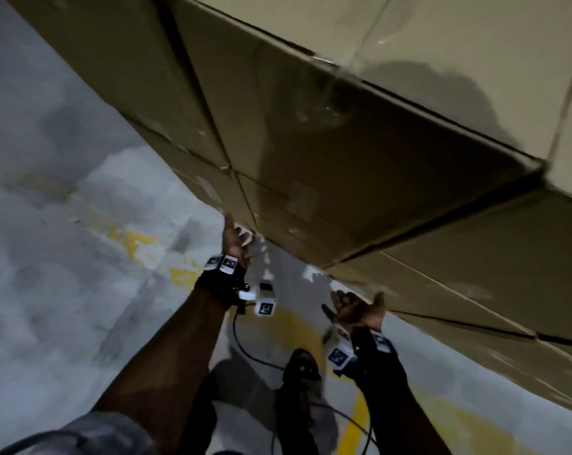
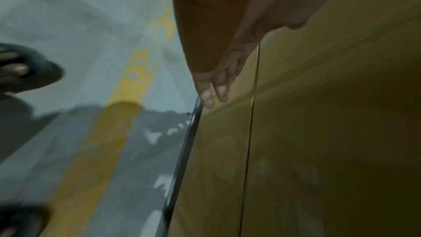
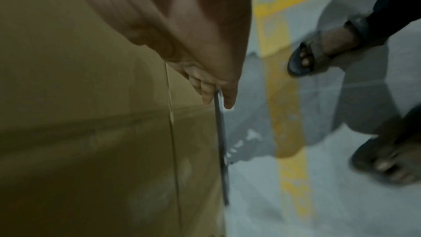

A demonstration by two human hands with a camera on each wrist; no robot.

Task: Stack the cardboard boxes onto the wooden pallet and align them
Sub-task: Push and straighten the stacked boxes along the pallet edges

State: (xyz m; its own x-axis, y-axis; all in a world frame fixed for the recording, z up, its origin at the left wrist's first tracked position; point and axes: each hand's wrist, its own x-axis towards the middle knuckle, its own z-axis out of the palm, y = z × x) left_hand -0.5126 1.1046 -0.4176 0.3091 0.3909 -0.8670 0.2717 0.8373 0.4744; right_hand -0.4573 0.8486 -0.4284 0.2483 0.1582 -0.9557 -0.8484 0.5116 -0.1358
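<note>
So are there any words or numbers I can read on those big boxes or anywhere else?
None can be read.
Cardboard boxes: plain brown sides with clear tape, no print visible.
Wrist tags: black-and-white square code patterns, not words.
Floor: worn yellow lines only, no letters.
Both wrist views are too blurred to show any text.

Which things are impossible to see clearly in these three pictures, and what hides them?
- Wooden pallet: no view shows it plainly; the stacked cardboard boxes fill the head view.
- Left hand contact with the boxes: in the head view small and dim; in the left wrist view the fingers are blurred.
- Right hand: the right wrist view is smeared by motion, so its grip is unclear.
- Box labels: dim and blurred everywhere.
</note>
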